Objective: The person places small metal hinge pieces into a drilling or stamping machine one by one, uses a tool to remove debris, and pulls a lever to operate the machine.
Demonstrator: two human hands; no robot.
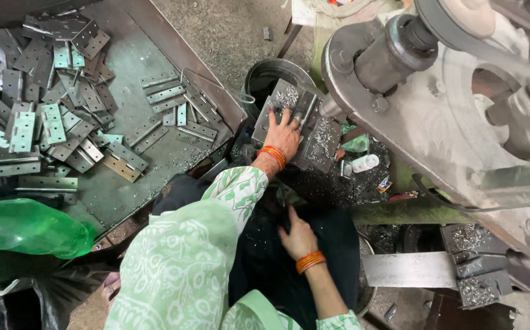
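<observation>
Overhead, we note our left hand [284, 131] pressed flat, fingers spread, on a grey metal plate [298, 125] under the machine spindle [332, 110]. Our right hand [297, 235] rests loosely open in our lap, holding nothing. Hinges [51, 122] fill the tray [130, 55] at left.

Left hand [284, 133] presses hinge [303, 109] on machine bed; right hand [297, 235] low by lap, possibly empty; hinge pile [51, 116] left.

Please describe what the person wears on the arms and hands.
Both hands are bare, with no gloves. The left hand and the right hand each have a stack of orange-red bangles at the wrist. The sleeves are loose, pale green cloth with a darker green leaf print; they end short of the wrists.
</observation>
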